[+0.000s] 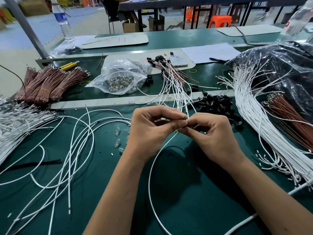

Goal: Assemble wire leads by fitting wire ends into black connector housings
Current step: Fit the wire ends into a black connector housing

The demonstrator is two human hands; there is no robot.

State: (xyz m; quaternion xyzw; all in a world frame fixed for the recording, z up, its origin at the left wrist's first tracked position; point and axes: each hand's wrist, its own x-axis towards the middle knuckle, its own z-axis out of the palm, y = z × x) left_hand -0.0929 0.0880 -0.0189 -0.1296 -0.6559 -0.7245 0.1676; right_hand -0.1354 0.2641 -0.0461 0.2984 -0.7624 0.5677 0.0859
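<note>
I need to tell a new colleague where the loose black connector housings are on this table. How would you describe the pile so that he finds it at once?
Start from the big bundle of white wires that spills from the plastic bag on the right of the green table. Just left of it, beyond the two hands, lies the pile of black connector housings. These are loose and heaped, whereas the housings farther back already sit on wire leads.

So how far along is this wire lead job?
Done: a fan of leads with black housings lies behind. In hand: both hands, left hand and right hand, pinch a housing on a white wire. Left: loose housings and big white wire bundles.
</note>
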